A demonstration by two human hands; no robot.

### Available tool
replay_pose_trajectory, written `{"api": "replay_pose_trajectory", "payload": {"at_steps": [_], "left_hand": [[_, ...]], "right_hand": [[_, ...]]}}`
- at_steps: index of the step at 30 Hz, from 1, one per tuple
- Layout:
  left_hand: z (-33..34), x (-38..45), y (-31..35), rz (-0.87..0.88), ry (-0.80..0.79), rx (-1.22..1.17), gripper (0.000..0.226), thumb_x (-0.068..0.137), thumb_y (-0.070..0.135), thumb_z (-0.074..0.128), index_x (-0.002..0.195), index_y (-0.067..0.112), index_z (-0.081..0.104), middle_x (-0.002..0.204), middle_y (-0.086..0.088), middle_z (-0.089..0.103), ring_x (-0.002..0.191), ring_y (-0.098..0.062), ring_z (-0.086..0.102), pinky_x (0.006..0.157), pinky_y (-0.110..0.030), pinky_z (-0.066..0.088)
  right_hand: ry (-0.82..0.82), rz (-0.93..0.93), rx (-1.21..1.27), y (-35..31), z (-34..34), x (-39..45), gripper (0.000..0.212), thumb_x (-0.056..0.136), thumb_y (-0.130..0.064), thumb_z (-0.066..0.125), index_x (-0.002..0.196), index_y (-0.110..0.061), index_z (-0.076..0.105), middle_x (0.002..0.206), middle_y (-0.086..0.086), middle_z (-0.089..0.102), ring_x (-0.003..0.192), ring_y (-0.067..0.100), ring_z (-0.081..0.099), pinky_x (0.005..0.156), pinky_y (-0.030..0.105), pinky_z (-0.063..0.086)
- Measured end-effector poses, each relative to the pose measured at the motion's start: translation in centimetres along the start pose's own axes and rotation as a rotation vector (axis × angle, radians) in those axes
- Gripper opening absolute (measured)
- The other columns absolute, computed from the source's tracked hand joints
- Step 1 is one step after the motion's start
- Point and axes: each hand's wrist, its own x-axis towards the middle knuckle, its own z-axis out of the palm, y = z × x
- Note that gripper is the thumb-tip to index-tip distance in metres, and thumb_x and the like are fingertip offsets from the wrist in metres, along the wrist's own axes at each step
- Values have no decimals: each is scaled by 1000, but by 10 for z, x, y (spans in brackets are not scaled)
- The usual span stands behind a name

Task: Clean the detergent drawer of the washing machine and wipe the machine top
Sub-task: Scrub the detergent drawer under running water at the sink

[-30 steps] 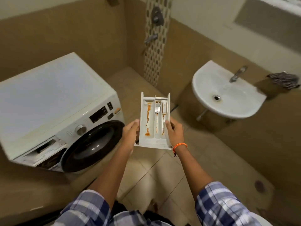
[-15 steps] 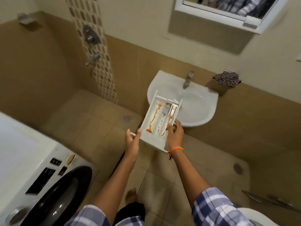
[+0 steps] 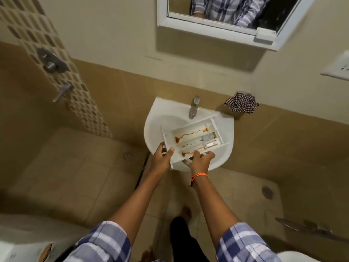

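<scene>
The white detergent drawer (image 3: 190, 138), streaked with orange-brown residue in its compartments, lies crosswise over the white wash basin (image 3: 156, 125). My left hand (image 3: 164, 156) grips its near left corner, thumb on top. My right hand (image 3: 200, 160), with an orange thread on the wrist, holds the drawer's near long edge, fingers under it and thumb over the rim. A corner of the washing machine (image 3: 22, 250) shows at the bottom left, its top out of view.
A metal tap (image 3: 194, 106) stands at the basin's back. A checked cloth (image 3: 241, 103) hangs on the wall to its right. Shower fittings (image 3: 51, 62) are on the left wall, a mirror (image 3: 226, 14) above, a floor drain (image 3: 128, 156) left of the basin.
I have turned away from the washing machine and stepped to the basin. The drawer has moved forward over the basin and turned crosswise, still in both hands.
</scene>
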Motion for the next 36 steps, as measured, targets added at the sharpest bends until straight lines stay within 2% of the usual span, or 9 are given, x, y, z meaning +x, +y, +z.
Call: {"api": "replay_pose_trajectory", "payload": {"at_steps": [4, 7, 11, 15, 18, 23, 27, 31, 36], "left_hand": [[18, 42, 15, 26, 73, 58, 36, 110, 27, 57, 145, 17, 61, 123, 4, 75, 112, -14, 72, 89, -25, 60], [25, 68, 22, -30, 133, 97, 43, 113, 31, 50, 151, 11, 56, 132, 1, 70, 121, -22, 68, 100, -32, 54], [22, 100, 19, 28, 147, 267, 41, 115, 35, 40, 137, 12, 67, 120, -4, 75, 111, -24, 69, 98, -39, 54], [22, 125, 15, 19, 225, 372, 42, 116, 32, 37, 121, 11, 72, 101, -1, 73, 97, -22, 69, 88, -35, 52], [22, 143, 16, 29, 253, 428, 41, 116, 32, 37, 118, 11, 72, 91, 5, 68, 91, -19, 66, 87, -34, 51], [14, 170, 17, 103, 223, 529, 42, 115, 35, 40, 138, 13, 67, 111, 0, 74, 104, -15, 66, 92, -26, 43], [9, 190, 8, 114, 209, 523, 40, 114, 34, 42, 134, 12, 69, 113, -10, 77, 109, -26, 71, 93, -28, 44], [6, 197, 1, 83, 175, 506, 44, 113, 39, 44, 130, 9, 71, 108, -8, 77, 105, -26, 72, 90, -31, 49], [3, 196, 0, 138, 189, 501, 69, 105, 61, 35, 134, 9, 70, 112, -8, 78, 105, -22, 74, 97, -39, 59]], "right_hand": [[-23, 139, 71, -11, 10, 40, 43, 102, 2, 55, 129, -19, 30, 138, 16, 47, 120, 36, 63, 70, 58, 65], [-40, 203, -16, -14, 9, 71, 48, 101, -12, 66, 134, -18, 31, 134, 15, 55, 115, 33, 67, 72, 53, 65], [172, 14, -322, -29, 2, 110, 78, 98, -25, 74, 156, -13, 24, 155, 18, 46, 139, 41, 52, 113, 48, 48], [188, -88, -460, -38, 1, 138, 96, 96, -15, 77, 166, -12, 12, 171, 17, 18, 154, 37, 30, 120, 42, 36], [195, -105, -623, -39, 12, 154, 90, 93, -13, 78, 164, -18, 23, 167, 15, 28, 148, 38, 41, 116, 50, 42], [179, -207, -966, -34, 32, 175, 60, 82, -20, 81, 137, -13, 60, 137, 12, 62, 127, 38, 59, 101, 54, 54], [116, -152, -835, -37, 47, 179, 50, 81, -5, 82, 126, 3, 61, 121, 19, 66, 112, 39, 62, 91, 46, 54], [141, -95, -851, -34, 52, 192, 74, 81, -12, 82, 148, -11, 51, 141, 15, 59, 131, 37, 57, 108, 49, 51], [200, -192, -989, -43, 58, 197, 57, 90, -4, 62, 146, -9, 50, 144, 18, 53, 135, 41, 49, 109, 51, 48]]}}
